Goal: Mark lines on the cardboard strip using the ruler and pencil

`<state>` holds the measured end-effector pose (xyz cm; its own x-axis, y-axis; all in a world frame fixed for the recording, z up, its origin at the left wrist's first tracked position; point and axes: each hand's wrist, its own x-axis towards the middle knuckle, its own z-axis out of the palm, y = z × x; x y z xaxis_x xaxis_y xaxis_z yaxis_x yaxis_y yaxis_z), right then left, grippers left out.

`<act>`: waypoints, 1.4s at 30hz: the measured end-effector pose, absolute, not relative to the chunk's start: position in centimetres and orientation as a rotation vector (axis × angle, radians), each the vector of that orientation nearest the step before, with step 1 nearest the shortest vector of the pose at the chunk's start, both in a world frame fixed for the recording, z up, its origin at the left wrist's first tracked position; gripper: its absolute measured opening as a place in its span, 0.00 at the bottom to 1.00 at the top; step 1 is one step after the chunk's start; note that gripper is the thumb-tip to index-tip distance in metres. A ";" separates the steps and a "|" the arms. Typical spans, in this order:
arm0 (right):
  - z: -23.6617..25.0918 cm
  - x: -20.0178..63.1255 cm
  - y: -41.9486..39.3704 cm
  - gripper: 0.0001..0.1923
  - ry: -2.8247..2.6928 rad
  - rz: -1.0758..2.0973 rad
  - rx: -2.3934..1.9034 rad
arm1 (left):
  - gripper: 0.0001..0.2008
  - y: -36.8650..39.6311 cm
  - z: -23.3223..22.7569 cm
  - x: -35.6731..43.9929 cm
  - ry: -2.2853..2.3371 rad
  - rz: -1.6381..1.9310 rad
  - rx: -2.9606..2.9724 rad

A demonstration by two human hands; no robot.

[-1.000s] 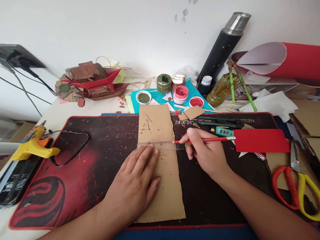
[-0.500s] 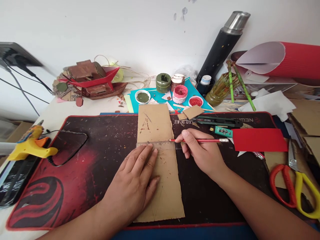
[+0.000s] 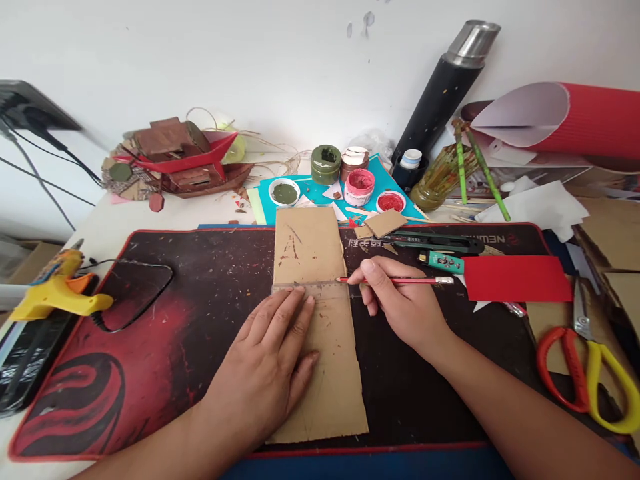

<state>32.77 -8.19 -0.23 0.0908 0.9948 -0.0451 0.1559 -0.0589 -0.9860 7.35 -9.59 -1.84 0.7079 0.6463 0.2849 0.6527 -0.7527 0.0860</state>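
Note:
A long strip of brown cardboard (image 3: 325,387) lies lengthwise on the dark mat, with reddish smudges and a drawn mark near its far end. Across it rests a clear ruler (image 3: 330,291). My left hand (image 3: 273,353) lies flat over the cardboard, its fingers stretched out and the fingertips pressing on the ruler. My right hand (image 3: 395,300) is closed in a writing grip around a red pencil (image 3: 417,280). The pencil points left, and its tip is at the ruler's far edge near the cardboard's right side. Its white eraser end sticks out to the right.
A yellow glue gun (image 3: 65,293) stands at left. Behind the mat (image 3: 210,267) are model boats (image 3: 185,160) and open paint jars (image 3: 326,165). On the right lie a utility knife (image 3: 440,242), red paper (image 3: 517,279) and scissors (image 3: 580,360). A black flask (image 3: 440,93) leans against the wall.
The pencil tip has shifted slightly left along the ruler's edge with my right hand. My left hand stays on the ruler. The whole view has moved a little.

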 end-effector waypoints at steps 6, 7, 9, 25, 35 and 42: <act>-0.2 32.8 -8.1 0.29 -1.225 1.117 -1.402 | 0.29 -9.5 -1.8 7.4 -1.049 -0.426 -2.878; -0.2 32.8 -8.1 0.29 -1.222 1.121 -1.402 | 0.29 -9.5 -1.7 7.4 -1.043 -0.423 -2.876; -0.3 32.8 -8.1 0.29 -1.219 1.128 -1.398 | 0.29 -9.5 -1.7 7.4 -1.040 -0.422 -2.874; -0.4 32.8 -8.2 0.27 -1.182 1.129 -1.365 | 0.29 -9.4 -1.6 7.4 -1.028 -0.421 -2.878; -0.5 32.8 -8.1 0.27 -1.248 1.101 -1.372 | 0.29 -9.5 -1.6 7.4 -1.039 -0.393 -2.870; -0.5 32.8 -8.1 0.28 -1.248 1.101 -1.377 | 0.29 -9.4 -1.6 7.4 -1.030 -0.402 -2.869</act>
